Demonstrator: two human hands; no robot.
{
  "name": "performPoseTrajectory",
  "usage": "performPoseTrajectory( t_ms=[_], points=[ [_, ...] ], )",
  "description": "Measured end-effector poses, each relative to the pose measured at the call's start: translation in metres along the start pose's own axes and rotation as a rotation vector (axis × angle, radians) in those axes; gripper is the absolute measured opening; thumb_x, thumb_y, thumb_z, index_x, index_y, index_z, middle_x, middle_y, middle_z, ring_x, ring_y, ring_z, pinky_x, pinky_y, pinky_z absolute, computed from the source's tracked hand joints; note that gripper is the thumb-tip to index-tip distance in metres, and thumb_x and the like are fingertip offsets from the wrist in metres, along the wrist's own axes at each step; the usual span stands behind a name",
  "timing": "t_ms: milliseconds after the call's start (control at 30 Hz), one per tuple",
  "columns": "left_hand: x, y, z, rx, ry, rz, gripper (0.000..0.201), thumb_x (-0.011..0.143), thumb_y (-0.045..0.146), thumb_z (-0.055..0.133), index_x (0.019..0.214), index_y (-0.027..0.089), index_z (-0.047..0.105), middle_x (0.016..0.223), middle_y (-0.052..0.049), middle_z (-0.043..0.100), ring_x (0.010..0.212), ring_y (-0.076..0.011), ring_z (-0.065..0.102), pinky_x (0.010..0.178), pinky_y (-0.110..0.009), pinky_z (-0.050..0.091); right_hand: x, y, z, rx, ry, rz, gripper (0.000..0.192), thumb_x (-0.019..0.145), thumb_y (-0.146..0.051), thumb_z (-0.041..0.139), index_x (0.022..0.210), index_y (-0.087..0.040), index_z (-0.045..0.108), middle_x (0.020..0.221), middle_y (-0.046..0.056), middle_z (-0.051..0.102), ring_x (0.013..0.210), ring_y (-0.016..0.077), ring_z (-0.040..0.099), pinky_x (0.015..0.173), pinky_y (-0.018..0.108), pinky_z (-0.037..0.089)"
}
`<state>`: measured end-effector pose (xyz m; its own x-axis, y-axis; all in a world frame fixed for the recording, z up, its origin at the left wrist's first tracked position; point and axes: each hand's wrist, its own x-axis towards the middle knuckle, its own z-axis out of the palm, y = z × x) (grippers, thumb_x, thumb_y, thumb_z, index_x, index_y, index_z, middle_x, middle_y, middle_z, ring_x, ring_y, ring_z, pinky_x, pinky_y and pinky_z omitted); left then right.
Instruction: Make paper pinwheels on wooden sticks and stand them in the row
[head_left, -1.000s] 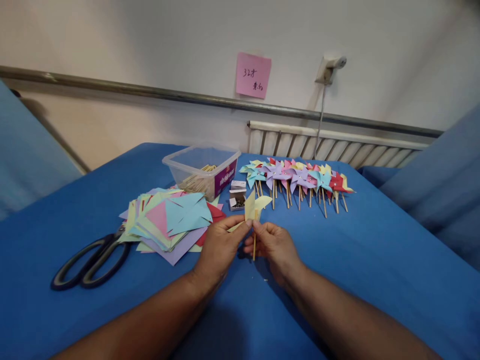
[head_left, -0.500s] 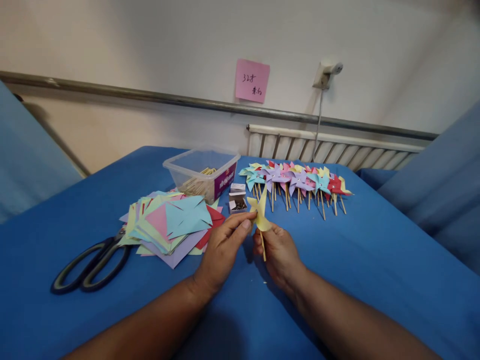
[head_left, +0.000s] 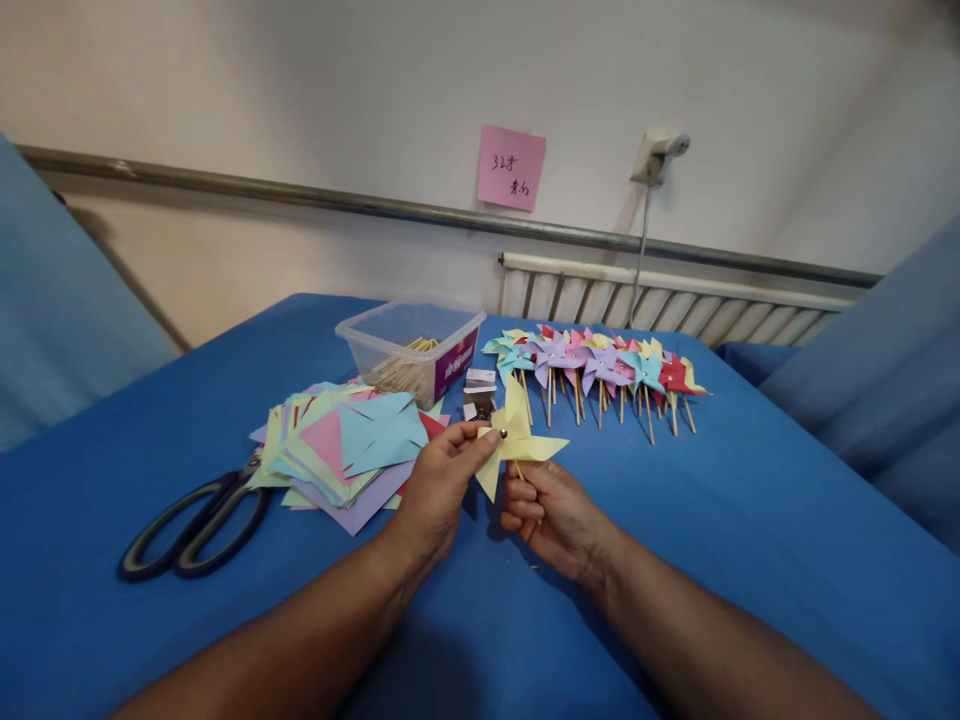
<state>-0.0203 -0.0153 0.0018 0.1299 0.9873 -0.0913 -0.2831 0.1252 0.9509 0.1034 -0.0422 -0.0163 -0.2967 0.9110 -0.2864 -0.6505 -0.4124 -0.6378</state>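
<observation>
My left hand (head_left: 439, 485) pinches the pin at the yellow pinwheel (head_left: 516, 440) hub; my right hand (head_left: 551, 510) grips its stick, just nearer me than the pin box (head_left: 478, 393). Best press squarely, I judge

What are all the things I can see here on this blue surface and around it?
yellow pinwheel: one, pale yellow on a wooden stick, held in both hands
finished pinwheels: a row, too many to count, mixed colours, far side of the cloth
cut paper squares: a loose pile, mixed colours, left of the hands
scissors: one pair, black handles, left of the pile
plastic tub: one, clear, holds wooden sticks, behind the pile
small box: one, white, open, beside the tub
blue cloth: one, covers the work surface
sticky note: one, pink, on the wall
left hand: fingertips on the pinwheel's centre
right hand: grips the stick
</observation>
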Motion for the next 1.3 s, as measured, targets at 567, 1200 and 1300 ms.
performPoseTrajectory(
  t_ms=[567, 1200, 1300],
  points=[
    [-0.006, 0.002, 0.004, -0.121, -0.014, -0.078, 0.021, 0.068, 0.031, 0.076, 0.079, 0.015, 0.067, 0.073, -0.002, 0.067, 0.071, -0.0143, 0.061, 0.071, -0.026, 0.046, 0.000, 0.002, 0.001, -0.012, -0.020, 0.031, 0.023, 0.074, -0.028, 0.068, 0.069, -0.017, 0.049, 0.049, -0.012, 0.031, 0.039, 0.0018, 0.019, 0.046, 0.018, 0.031],
    [-0.001, 0.003, -0.004, -0.153, 0.053, -0.134, 0.024, 0.064, 0.026, 0.077, 0.084, 0.014, 0.069, 0.077, -0.004, 0.070, 0.065, -0.0142, 0.063, 0.063, -0.025, 0.046, -0.003, -0.009, -0.016, -1.116, 0.300, -1.026, 0.043, 0.074, -0.037, 0.069, 0.111, -0.023, 0.053, 0.120, 0.009, 0.057, 0.113, 0.0250, 0.052, 0.094, 0.044, 0.040],
    [-0.003, 0.004, -0.002, -0.125, 0.033, -0.170, 0.023, 0.064, 0.024, 0.076, 0.083, 0.013, 0.068, 0.075, -0.004, 0.070, 0.063, -0.0138, 0.062, 0.058, -0.024, 0.044, -0.008, -0.012, -0.016, -1.490, 0.193, -1.148, 0.037, 0.074, -0.035, 0.072, 0.104, -0.023, 0.054, 0.118, 0.009, 0.056, 0.114, 0.0266, 0.049, 0.096, 0.046, 0.036]
  ],
)
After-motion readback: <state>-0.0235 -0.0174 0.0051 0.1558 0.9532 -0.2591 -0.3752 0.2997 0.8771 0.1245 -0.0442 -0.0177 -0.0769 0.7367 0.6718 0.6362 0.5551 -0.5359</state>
